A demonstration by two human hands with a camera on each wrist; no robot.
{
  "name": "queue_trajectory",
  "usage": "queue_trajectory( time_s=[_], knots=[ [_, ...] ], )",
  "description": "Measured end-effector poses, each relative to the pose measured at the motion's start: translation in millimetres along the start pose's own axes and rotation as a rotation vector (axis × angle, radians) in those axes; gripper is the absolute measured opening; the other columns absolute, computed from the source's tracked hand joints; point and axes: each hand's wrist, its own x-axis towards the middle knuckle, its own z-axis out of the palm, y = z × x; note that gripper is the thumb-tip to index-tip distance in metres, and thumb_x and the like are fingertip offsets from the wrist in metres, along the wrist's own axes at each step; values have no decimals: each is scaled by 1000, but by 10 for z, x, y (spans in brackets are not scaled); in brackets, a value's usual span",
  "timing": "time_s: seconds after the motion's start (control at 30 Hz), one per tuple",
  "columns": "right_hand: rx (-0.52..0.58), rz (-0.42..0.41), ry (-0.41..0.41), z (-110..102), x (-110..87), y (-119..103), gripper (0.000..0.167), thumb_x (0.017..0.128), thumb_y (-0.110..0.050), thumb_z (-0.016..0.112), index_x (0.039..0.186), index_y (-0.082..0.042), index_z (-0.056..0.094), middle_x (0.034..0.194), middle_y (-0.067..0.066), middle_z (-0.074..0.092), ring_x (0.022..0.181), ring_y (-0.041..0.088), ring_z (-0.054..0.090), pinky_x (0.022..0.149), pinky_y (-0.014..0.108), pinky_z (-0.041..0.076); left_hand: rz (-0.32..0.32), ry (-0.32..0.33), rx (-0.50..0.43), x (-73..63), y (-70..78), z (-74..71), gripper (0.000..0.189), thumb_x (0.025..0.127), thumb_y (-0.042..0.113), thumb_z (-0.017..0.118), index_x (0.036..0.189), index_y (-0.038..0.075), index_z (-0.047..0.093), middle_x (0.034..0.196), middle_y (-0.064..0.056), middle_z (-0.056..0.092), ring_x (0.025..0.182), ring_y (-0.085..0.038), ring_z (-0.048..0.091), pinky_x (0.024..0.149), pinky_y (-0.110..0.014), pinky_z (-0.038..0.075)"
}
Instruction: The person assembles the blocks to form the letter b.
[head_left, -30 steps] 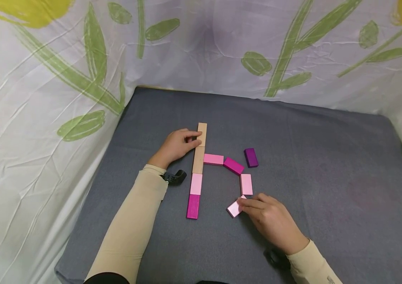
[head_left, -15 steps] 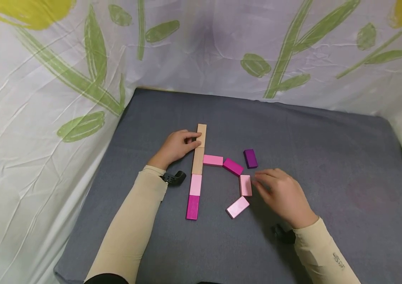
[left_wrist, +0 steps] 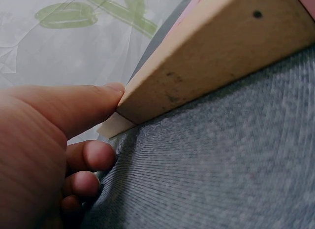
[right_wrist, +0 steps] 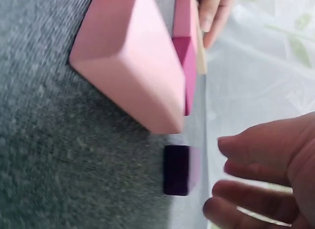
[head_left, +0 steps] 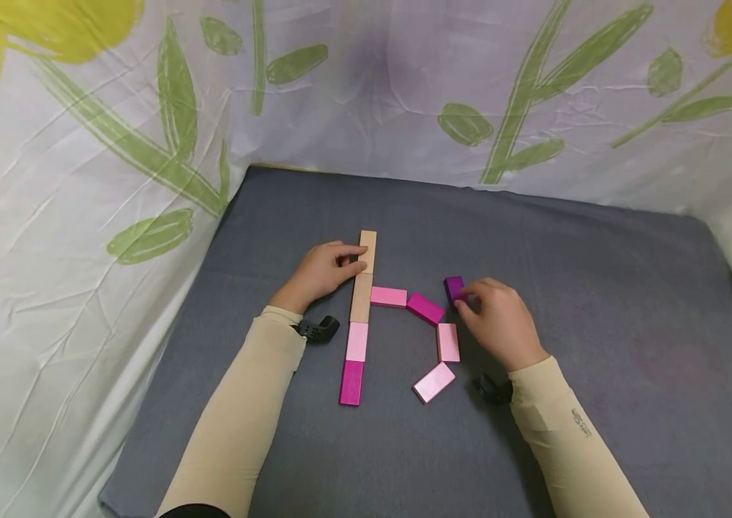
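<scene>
My left hand (head_left: 323,272) lies beside a line of blocks, its index fingertip and thumb touching the upper plain wooden block (head_left: 368,244). In the left wrist view the thumb (left_wrist: 93,103) rests at the wooden edge, with the other fingers bent below. My right hand (head_left: 502,320) reaches over to a dark purple block (head_left: 453,288), its fingertips overlapping that block in the head view. The right wrist view shows these fingers spread, with a gap between them and the purple block (right_wrist: 177,170). A pale pink block (right_wrist: 130,66) lies close by there.
Below the upper wooden block run another wooden one (head_left: 362,298), a light pink (head_left: 357,342) and a magenta block (head_left: 351,383). A pink (head_left: 388,296), a magenta (head_left: 426,308) and two pale blocks curve off to the right. Grey cloth (head_left: 599,288) covers the table.
My right hand has let go of the lowest pale pink block and moved up to the purple block. My left hand has stayed at the wooden block.
</scene>
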Motion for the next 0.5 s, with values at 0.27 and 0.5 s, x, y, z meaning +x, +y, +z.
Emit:
queue_trajectory(
  time_s=[0.27, 0.5],
  knots=[
    [26, 125, -96, 70, 70, 74, 25, 94, -21, 78, 107, 1, 78, 106, 19, 72, 93, 33, 66, 83, 51, 58, 9, -5, 6, 6, -6, 7, 40, 102, 31, 73, 140, 20, 71, 88, -4, 55, 79, -20, 50, 69, -33, 37],
    [45, 187, -143, 90, 92, 66, 28, 94, -22, 79, 110, 2, 76, 95, 17, 71, 81, 27, 61, 68, 39, 54, 14, 4, 12, 10, -26, 5, 40, 102, 31, 72, 140, 20, 71, 88, -3, 54, 78, -19, 49, 69, -33, 36]
  ],
)
